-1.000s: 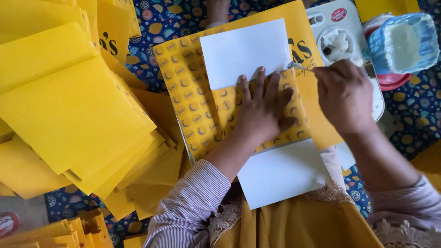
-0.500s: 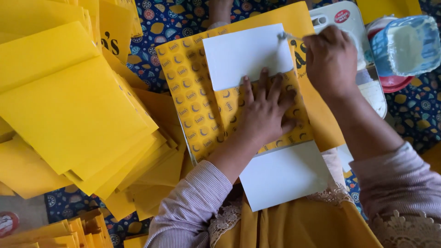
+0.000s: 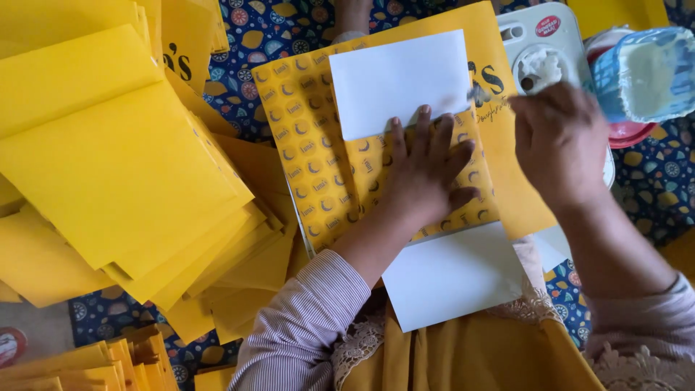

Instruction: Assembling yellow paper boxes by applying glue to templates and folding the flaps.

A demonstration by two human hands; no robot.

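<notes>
Patterned yellow paper sheet [image 3: 318, 145] lying on the lap, partly under a white sheet [image 3: 398, 80]. Left hand [image 3: 427, 177] is pressing it flat, fingers spread, grasping nothing. Right hand [image 3: 561, 141] is hovering beside a glue tub [image 3: 644, 72]; its grip is blurred and cannot be told. Yellow envelopes [image 3: 108, 166] are lying stacked alongside.

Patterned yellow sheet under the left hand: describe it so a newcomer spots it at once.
Right of the big pile of plain yellow sheets, the left hand presses flat on the patterned sheet. It has white paper tucked into it. Unlike its plain neighbours, it is covered in rows of small round marks.
</notes>
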